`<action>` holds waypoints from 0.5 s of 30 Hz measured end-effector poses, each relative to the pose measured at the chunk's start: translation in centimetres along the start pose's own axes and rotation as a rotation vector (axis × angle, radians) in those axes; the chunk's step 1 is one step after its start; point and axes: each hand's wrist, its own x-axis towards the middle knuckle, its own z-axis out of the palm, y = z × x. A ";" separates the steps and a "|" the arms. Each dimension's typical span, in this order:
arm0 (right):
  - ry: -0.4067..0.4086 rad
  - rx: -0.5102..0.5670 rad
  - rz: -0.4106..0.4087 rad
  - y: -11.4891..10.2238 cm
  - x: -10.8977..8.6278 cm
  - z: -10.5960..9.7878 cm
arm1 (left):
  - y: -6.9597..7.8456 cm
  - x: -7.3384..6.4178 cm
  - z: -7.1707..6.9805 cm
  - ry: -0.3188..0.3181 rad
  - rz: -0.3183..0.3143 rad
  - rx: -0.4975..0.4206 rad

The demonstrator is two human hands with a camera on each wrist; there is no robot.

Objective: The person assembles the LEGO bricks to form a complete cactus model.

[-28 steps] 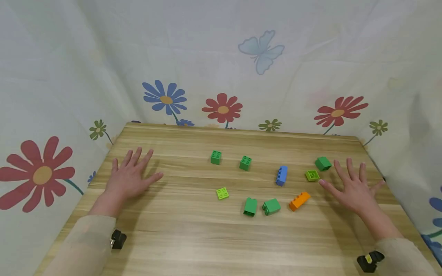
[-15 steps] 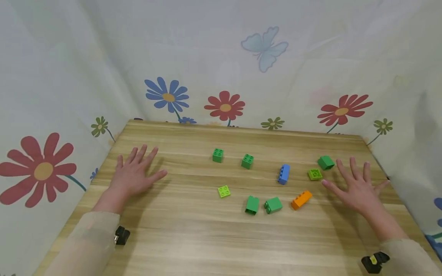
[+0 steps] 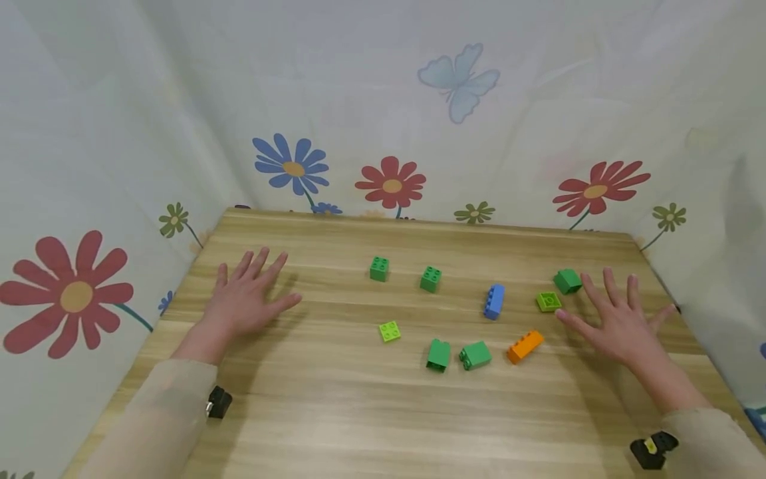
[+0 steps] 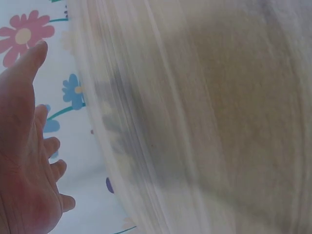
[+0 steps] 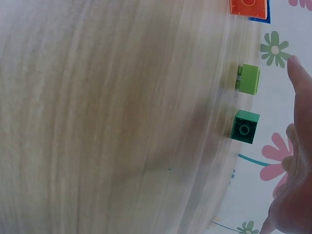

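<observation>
My left hand [image 3: 242,299] hovers over the table's left side, fingers spread, holding nothing. On the right my right hand [image 3: 622,326] is spread too, its thumb close to a lime brick [image 3: 548,302] and its fingers near a green brick [image 3: 567,281]. Left of that hand lie an orange brick [image 3: 525,346] and a blue brick [image 3: 494,302]. Two green bricks, one [image 3: 439,355] beside the other [image 3: 475,356], lie at the middle front. Farther back stand two studded green bricks, one [image 3: 380,269] left of the other [image 3: 430,279]. A flat lime brick [image 3: 389,331] shows its studs.
The wooden table [image 3: 323,412] reaches back to a white curtain [image 3: 335,80] printed with flowers and a butterfly. Curtain also hangs at both sides. A small black device [image 3: 219,402] sits at the left wrist, and another black device [image 3: 653,450] at the right.
My left hand has shifted a little to the right and forward. The right hand stays nearly in place over the table. The whole head view has drifted slightly; the bricks lie as before.
</observation>
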 end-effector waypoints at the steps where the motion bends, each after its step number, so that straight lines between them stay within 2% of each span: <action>1: 0.003 -0.004 -0.002 -0.1 0.1 0.0 | 0.1 0.0 -0.1 -0.002 0.003 0.001; 15: 0.014 -0.019 -0.082 -2.1 1.4 -1.2 | 2.0 0.9 -1.5 -0.025 0.082 0.046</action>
